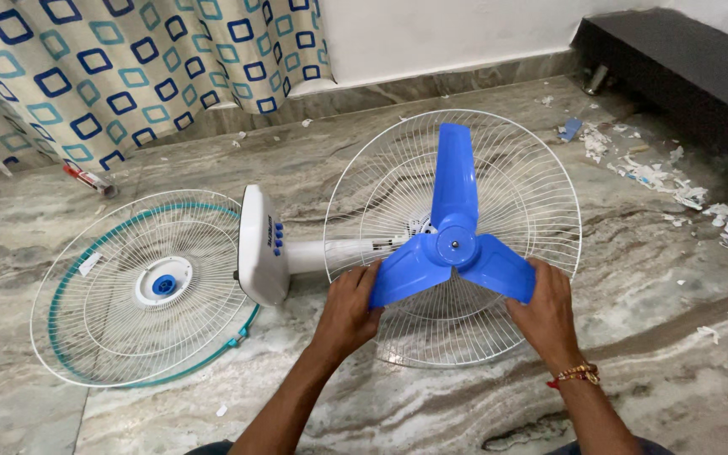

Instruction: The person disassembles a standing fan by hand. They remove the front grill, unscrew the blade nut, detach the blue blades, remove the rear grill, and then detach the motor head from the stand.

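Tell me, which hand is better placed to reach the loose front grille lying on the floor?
The left hand, probably. It grips the left lobe of the blue blade, and the loose grille with the teal rim lies on its side, beyond the white fan base. The right hand grips the right lobe, farther away.

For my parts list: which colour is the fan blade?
Blue, the fan blade; head view shows it best.

The fan blade (454,240) is blue, the grille (516,177) white, the curtain (128,67) cream with blue and teal squares, the floor (381,396) grey marbled.
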